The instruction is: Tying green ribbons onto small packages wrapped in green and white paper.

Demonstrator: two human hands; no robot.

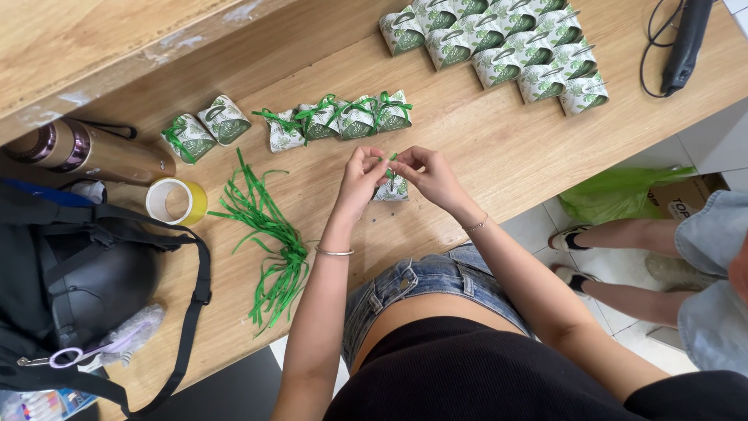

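Green ribbon [389, 167] is pinched between both hands above a small green-and-white paper box [392, 189] that sits on the wooden table [499, 148], just in front of the person's body. The left hand [362, 173] has its grip closed on one ribbon end; the right hand [428, 173] has its grip closed on the other, fingertips nearly meeting over the box top. Both wrists are raised, forearms converging from the table edge.

Judgement: a sound knot calls for even tension on both ends, with the box kept seated on the table and the bow centred over the top.

Four tied boxes [339, 118] stand in a row just beyond; two more [206, 129] lie to the left. Loose ribbon strips [273, 234] lie near the left forearm, with a tape roll [177, 201] beside them. Untied boxes [499, 43] are grouped at the far side.
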